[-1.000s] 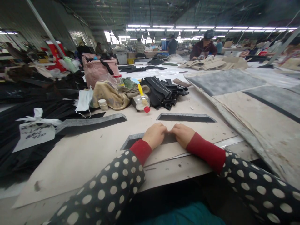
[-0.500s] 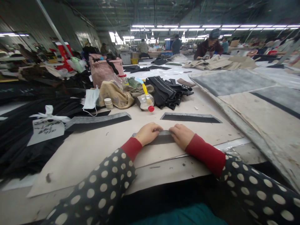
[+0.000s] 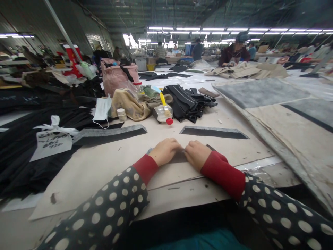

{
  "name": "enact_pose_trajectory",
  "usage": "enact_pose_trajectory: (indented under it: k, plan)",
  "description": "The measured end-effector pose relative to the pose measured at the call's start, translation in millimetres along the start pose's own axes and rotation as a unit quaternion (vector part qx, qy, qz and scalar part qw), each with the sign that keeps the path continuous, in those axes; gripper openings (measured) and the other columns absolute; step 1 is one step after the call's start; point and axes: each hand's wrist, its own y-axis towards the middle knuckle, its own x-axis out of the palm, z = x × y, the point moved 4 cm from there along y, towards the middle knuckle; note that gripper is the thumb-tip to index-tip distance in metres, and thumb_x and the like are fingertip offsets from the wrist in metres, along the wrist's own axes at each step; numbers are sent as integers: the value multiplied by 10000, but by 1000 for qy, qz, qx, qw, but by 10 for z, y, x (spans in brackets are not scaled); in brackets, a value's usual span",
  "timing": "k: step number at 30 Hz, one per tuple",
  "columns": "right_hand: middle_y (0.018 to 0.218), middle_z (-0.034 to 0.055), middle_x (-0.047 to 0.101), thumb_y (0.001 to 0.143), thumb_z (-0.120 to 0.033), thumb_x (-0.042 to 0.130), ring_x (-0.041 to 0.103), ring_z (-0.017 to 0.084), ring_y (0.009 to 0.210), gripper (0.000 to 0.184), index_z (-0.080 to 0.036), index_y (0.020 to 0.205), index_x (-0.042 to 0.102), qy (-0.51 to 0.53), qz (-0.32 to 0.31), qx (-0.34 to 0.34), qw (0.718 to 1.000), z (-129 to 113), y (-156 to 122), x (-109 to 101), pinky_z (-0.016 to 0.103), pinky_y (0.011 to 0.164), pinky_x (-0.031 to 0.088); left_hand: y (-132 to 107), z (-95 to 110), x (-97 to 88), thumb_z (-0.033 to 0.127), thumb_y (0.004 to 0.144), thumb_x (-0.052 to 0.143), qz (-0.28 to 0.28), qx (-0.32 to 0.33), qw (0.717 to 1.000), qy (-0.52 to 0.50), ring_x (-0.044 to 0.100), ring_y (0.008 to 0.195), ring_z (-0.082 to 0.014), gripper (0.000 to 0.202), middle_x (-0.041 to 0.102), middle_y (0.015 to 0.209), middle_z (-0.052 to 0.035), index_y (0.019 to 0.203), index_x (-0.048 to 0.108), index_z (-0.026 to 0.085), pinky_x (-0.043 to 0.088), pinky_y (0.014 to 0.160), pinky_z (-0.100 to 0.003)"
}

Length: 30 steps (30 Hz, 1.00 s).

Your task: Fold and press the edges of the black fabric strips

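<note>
A dark grey fabric strip [image 3: 179, 159] lies on the pale board, mostly covered by my hands. My left hand [image 3: 165, 151] is closed on the strip's upper edge, its fingers pinched together. Close beside it, my right hand [image 3: 196, 155] pinches the same edge, the fingertips of both hands nearly touching. One end of the strip shows past my right hand. Beyond my hands lie two similar black strips with grey edging, a left strip [image 3: 111, 134] and a right strip [image 3: 213, 132].
A yellow-handled brush [image 3: 164, 102] rests on a clear bottle with a red cap [image 3: 169, 121]. Nearby are a small white jar [image 3: 121, 114], a black fabric pile [image 3: 182, 100] and a face mask [image 3: 102, 109]. Labelled black cloth [image 3: 20, 156] lies left; grey-topped panels [image 3: 262, 92] lie right.
My right hand has moved left along the strip, closing the gap to my left hand. More of the strip's right end now shows. The view has shifted slightly.
</note>
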Motion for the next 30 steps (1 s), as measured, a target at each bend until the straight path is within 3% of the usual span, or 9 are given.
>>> enact_pose_trajectory:
  k: [4,7,12,16,23,27,30]
  plan:
    - [893,119,545,852,-260,357,477,224,860,277,-109,881,588,7,4,19,1000,6,-5,-13,319,780,354,-100,-175,-139,156,771,450,-11,-49,997,-52,536,881,-139,271,590,935,-35,987,612,179,403,850,-258]
    - [930,112,544,843,-215,370,471,214,887,246,-117,925,580,33,13,29,999,1,3,-20,306,792,349,-195,-297,-200,193,764,470,3,-92,994,-66,544,826,-137,254,588,910,-30,970,617,180,420,810,-264]
    - [970,79,542,742,-60,402,463,178,922,329,-139,1018,561,113,16,1,993,-47,83,3,266,826,336,-234,-299,-175,150,734,482,21,-72,995,-59,535,783,-128,217,572,840,-22,891,631,177,424,770,-253]
    - [943,68,541,684,-11,398,463,172,913,360,-143,969,574,117,17,-11,993,-91,127,-1,256,814,340,-243,-239,-155,100,721,457,27,-39,999,-23,521,786,-130,231,565,822,-22,865,620,177,419,761,-249]
    - [862,115,544,810,-127,350,475,224,840,246,-114,858,591,13,5,-30,999,-269,128,-60,314,738,356,-292,-139,-145,90,758,411,14,15,996,83,490,847,-154,258,552,885,-37,888,606,197,394,788,-276]
    - [857,126,546,842,-237,374,480,230,841,249,-114,850,590,8,12,-16,1000,-313,132,-87,317,724,359,-335,-257,-209,172,806,419,-14,6,1000,6,503,879,-139,245,559,910,-36,967,601,202,392,820,-254]
    - [857,124,546,841,-242,387,483,225,846,239,-114,849,588,10,20,-13,1000,-312,129,-96,316,744,359,-430,-398,-324,247,793,464,-25,-48,997,-54,520,872,-136,282,573,937,-34,1048,572,193,400,828,-256]
